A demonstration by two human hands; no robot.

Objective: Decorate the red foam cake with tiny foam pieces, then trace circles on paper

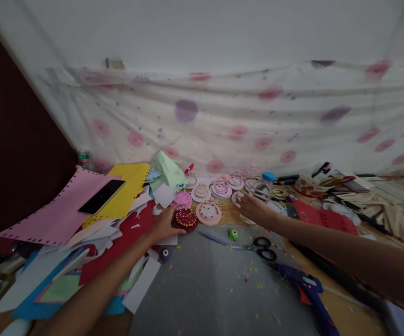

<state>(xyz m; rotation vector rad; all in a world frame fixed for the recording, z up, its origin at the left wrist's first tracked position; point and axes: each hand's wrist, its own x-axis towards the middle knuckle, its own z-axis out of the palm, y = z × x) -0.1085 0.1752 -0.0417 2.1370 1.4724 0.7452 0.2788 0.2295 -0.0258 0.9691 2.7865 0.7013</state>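
Note:
My left hand point(165, 225) curves round the left side of a dark red round paper piece point(185, 220) dotted with yellow, thumb in front and fingers behind. Beside it lie a peach round piece point(208, 213) and a pink one point(182, 200). Fingers of my right hand point(254, 208) close at the edge of a small white round piece point(236, 198) and partly cover it. Behind stand several white round pieces with coiled trims, among them one with pink rings point(221, 189). Just beyond my right hand is a clear bottle with a blue cap point(268, 176).
On the grey mat point(202, 289) lie scissors point(263, 247), a green craft punch point(233, 234) and paper bits. A blue glue gun point(305, 284) sits right. Stacked coloured paper point(48, 205) with a phone point(101, 196) fills the left; a purple punch point(165, 254) lies near.

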